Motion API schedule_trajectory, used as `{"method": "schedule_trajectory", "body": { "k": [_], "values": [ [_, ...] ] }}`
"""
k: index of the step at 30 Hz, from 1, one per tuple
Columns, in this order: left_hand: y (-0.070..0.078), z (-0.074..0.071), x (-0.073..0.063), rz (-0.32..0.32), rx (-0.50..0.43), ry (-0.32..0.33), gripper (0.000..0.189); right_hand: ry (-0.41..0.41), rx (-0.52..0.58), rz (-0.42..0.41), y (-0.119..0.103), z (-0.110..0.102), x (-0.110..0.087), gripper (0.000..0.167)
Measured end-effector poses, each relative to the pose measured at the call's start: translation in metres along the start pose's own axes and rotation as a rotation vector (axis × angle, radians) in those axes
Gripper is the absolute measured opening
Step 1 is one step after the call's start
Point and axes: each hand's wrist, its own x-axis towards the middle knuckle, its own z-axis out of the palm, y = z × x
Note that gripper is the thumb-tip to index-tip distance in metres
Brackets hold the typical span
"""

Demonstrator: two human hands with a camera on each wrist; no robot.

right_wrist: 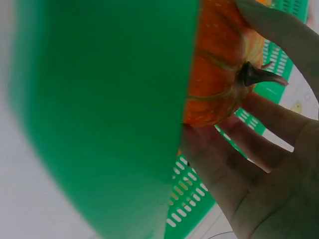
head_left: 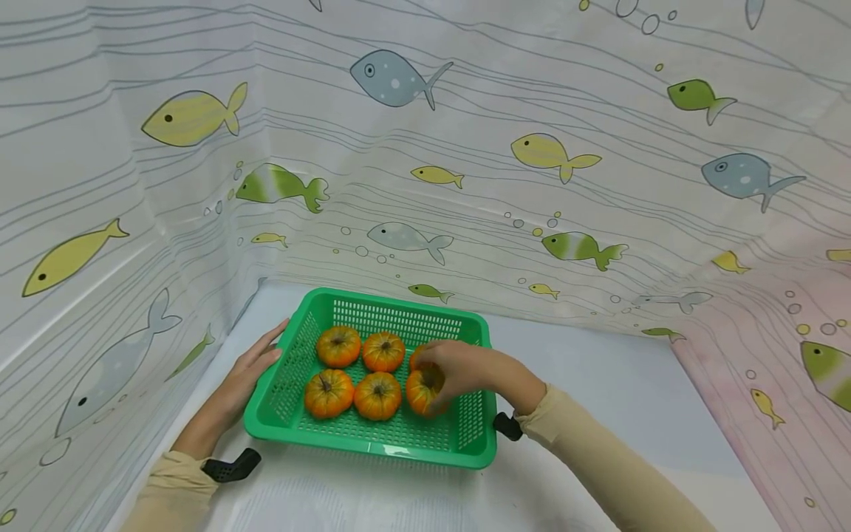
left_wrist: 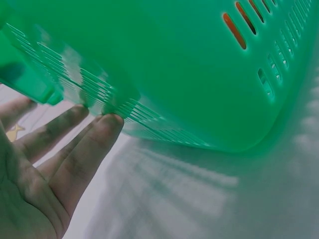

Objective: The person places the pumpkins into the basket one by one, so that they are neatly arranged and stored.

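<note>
Several small orange pumpkins with green-yellow ribs sit in two rows in a green plastic basket. My right hand reaches over the basket's right side and grips the front-row pumpkin on the right. In the right wrist view, thumb and fingers curve around that pumpkin, its dark stem toward the palm. Part of another pumpkin shows behind the hand. At the basket's left side is my left hand. Its fingers are extended, with fingertips right at the slotted wall in the left wrist view.
The basket stands on a white table. A white curtain printed with fish encloses the back and both sides, close behind the basket. Black wrist devices show at both cuffs.
</note>
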Motion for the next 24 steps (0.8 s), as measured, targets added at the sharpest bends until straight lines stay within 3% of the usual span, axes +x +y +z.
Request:
{"method": "schedule_trajectory", "body": {
  "k": [9, 16, 24],
  "values": [
    [0.000, -0.001, -0.002, 0.008, -0.007, -0.003, 0.057, -0.096, -0.105, 0.047, -0.016, -0.002, 0.014, 0.062],
    [0.002, 0.000, 0.000, -0.005, -0.009, -0.005, 0.057, -0.181, -0.153, 0.091, -0.024, 0.005, 0.025, 0.051],
    [0.002, 0.000, 0.000, -0.006, -0.005, 0.001, 0.058, -0.232, -0.220, 0.129, -0.030, 0.014, 0.031, 0.055]
  ]
}}
